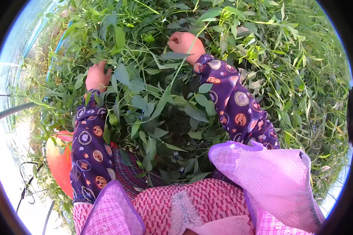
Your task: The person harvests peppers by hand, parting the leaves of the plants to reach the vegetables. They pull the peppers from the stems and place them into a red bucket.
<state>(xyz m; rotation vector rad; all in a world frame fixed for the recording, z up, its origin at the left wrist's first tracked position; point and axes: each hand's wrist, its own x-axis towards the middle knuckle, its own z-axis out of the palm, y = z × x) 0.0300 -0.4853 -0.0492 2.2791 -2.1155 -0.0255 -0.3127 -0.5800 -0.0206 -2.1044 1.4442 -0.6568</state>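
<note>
Among the leafy green plants [139, 88], my left hand [98, 77] reaches in at the left, its thumb and forefinger apart. Leaves cover the other fingertips, and I see nothing held. My right hand [186, 46] is farther in, right of the middle, with fingers curled into a closed grip. Whatever it may hold is hidden by the hand and a leaf. Left of the right hand, a small green pepper [149, 38] hangs in the foliage. Another green pepper [113, 119] hangs near my left forearm.
An orange-red rounded object [59, 156] sits beside my left sleeve. A dark hose or pipe [12, 112] and blue strings [58, 47] are at the left, near clear sheeting [15, 51]. A pink cloth [268, 174] hangs over my right forearm. Dense plants fill the right side.
</note>
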